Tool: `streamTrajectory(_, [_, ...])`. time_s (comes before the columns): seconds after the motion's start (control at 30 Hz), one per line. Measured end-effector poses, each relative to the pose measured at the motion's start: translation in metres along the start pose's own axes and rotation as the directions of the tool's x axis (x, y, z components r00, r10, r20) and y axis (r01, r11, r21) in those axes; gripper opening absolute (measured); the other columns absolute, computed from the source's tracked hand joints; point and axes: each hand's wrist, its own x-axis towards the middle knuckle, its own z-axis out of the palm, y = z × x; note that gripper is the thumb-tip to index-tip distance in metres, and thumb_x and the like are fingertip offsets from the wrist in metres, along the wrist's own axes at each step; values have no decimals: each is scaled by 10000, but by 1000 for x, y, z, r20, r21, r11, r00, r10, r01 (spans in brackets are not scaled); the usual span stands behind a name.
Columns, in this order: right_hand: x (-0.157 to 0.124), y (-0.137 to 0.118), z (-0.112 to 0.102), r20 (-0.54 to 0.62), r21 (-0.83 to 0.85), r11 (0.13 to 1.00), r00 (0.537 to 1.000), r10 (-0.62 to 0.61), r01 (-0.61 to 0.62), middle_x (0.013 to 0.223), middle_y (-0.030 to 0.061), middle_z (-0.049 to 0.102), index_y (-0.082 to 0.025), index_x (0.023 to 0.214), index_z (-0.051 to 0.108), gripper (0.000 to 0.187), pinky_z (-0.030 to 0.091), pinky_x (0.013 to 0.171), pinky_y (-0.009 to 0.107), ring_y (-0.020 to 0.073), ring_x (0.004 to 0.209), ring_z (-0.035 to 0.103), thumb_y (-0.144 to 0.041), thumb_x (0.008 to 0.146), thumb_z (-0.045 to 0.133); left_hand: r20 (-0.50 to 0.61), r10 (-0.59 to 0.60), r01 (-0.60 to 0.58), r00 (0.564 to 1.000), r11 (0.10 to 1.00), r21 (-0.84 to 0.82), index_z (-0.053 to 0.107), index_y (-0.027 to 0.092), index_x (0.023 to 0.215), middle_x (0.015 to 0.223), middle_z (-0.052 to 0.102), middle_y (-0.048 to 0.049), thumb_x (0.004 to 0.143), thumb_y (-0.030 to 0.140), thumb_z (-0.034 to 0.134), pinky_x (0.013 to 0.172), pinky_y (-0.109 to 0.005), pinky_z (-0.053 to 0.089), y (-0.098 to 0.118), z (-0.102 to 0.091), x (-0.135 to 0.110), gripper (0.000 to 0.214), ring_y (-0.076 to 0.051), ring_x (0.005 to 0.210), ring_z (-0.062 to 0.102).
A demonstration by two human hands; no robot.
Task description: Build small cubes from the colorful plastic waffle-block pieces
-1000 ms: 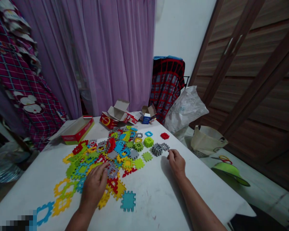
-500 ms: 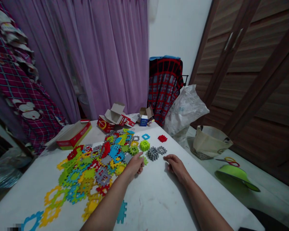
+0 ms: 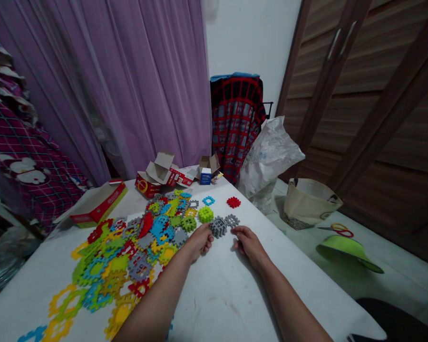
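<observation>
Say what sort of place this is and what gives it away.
Most likely a room in a home, perhaps a bedroom: a purple curtain hangs behind the table, a tall wooden cupboard stands at the right, and colourful toy pieces are spread about.

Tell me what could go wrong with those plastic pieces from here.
The red piece lies near the right edge of the table, so a knock might send it to the floor. The left hand is close beside the grey block and could nudge it. The left forearm slants beside the loose pile and might drag pieces along.
</observation>
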Motion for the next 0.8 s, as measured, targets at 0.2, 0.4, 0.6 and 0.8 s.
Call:
streamTrajectory(0.2, [1, -2, 6, 30, -9, 1000, 1000, -4, 4, 461, -68, 534, -182, 981, 562, 308, 216, 369, 168, 82, 355, 403, -226, 681, 507, -12, 10, -10, 1000, 1000, -2, 398, 267, 1301, 612, 444, 106, 807, 245, 495, 402, -150, 176, 2, 4, 0, 504, -32, 378, 338])
streamTrajectory(0.4, [5, -2, 14, 37, 4, 1000, 999, -5, 5, 595, -55, 612, -195, 960, 542, 311, 240, 346, 170, 72, 359, 449, -226, 653, 504, 3, 23, -23, 1000, 1000, -2, 485, 233, 1098, 604, 444, 100, 790, 229, 494, 401, -148, 172, 1, 7, -2, 307, -21, 374, 324])
streamTrajectory(0.6, [5, 0, 13, 61, 17, 999, 997, -53, 52, 846, -3, 685, -200, 924, 540, 283, 257, 337, 172, 45, 390, 478, -226, 643, 514, 6, 25, -25, 1000, 1000, 3, 494, 225, 1009, 597, 446, 96, 783, 215, 497, 395, -146, 166, 3, 8, -3, 226, -23, 371, 312])
streamTrajectory(0.8, [9, 4, 14, 50, 6, 997, 996, -73, 73, 825, -12, 682, -202, 975, 542, 336, 312, 358, 185, 61, 387, 492, -245, 642, 553, -47, 11, -11, 999, 1000, -8, 442, 230, 1217, 625, 464, 88, 839, 195, 450, 398, -149, 185, 0, 6, -10, 380, -33, 379, 346])
